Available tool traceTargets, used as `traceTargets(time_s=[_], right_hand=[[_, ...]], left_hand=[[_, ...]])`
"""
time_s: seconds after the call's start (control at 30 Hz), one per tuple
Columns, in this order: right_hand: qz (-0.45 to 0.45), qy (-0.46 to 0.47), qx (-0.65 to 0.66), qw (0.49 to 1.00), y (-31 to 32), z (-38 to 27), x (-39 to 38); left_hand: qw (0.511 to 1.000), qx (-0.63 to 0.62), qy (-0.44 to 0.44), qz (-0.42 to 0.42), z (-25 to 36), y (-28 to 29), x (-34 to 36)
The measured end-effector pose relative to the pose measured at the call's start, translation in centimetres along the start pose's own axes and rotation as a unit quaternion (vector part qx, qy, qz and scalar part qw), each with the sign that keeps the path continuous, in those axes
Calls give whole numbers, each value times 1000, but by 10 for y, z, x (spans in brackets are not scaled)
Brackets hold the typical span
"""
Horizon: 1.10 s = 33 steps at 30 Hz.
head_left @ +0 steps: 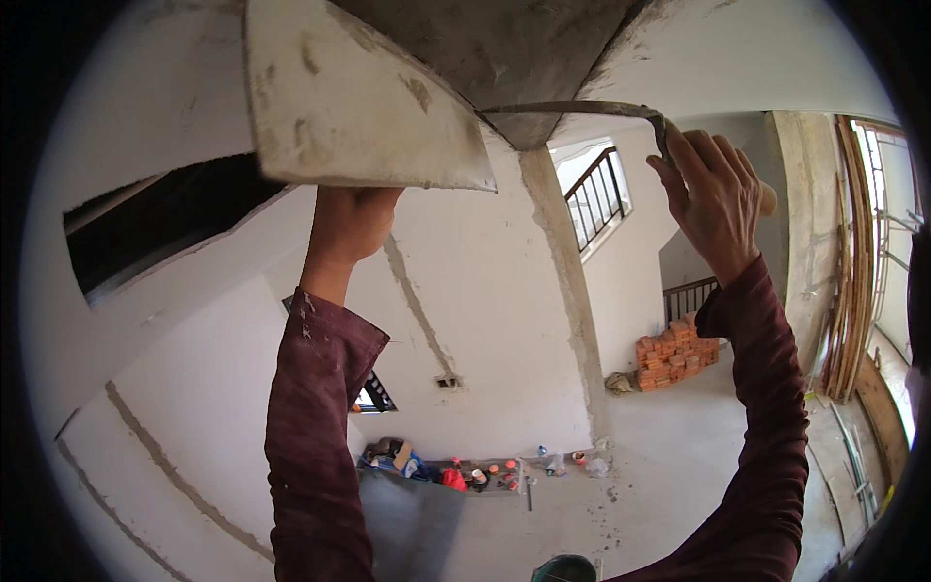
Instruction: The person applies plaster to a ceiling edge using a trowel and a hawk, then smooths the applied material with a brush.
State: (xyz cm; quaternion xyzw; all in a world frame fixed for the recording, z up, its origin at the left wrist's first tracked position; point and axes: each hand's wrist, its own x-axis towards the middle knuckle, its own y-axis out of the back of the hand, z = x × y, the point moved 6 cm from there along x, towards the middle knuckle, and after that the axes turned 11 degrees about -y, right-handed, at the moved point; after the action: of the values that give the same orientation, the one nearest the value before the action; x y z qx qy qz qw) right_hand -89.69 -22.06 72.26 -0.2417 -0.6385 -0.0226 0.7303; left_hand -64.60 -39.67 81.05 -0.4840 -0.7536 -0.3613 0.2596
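Observation:
Overhead, my left hand point(351, 231) is closed under a pale, mortar-stained hawk point(359, 116), whose board hides the fingers. My right hand point(716, 199) wraps round the wooden handle of a plastering trowel point(582, 107). Seen nearly edge-on, the trowel's thin blade reaches left to the hawk's right corner; whether the two touch I cannot tell. Just above the blade lies a dark grey mortar surface point(504, 53) on the overhead structure, between white painted faces. Whether the blade presses on it is unclear.
A stack of orange bricks point(677, 354) stands by the far stairs. Bags and small items, among them a red bag point(453, 478), line the wall's foot. Long wooden poles point(849, 262) lean at right. A dark rectangular opening point(165, 218) is at left; a green bucket point(565, 569) sits below.

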Motion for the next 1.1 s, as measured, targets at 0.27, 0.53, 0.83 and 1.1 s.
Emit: traceTargets(time_s=[0.27, 0.53, 0.83, 1.1], right_hand=[[1, 45, -29, 999, 29, -9, 50], [-4, -1, 9, 1000, 87, -22, 74], [-73, 45, -88, 992, 84, -30, 39], [-29, 100, -174, 979, 88, -58, 69]], left_hand=[[963, -249, 81, 55, 18, -3, 16], [970, -229, 41, 70, 15, -5, 18], [968, -239, 63, 53, 12, -6, 14], [965, -241, 102, 18, 3, -10, 12]])
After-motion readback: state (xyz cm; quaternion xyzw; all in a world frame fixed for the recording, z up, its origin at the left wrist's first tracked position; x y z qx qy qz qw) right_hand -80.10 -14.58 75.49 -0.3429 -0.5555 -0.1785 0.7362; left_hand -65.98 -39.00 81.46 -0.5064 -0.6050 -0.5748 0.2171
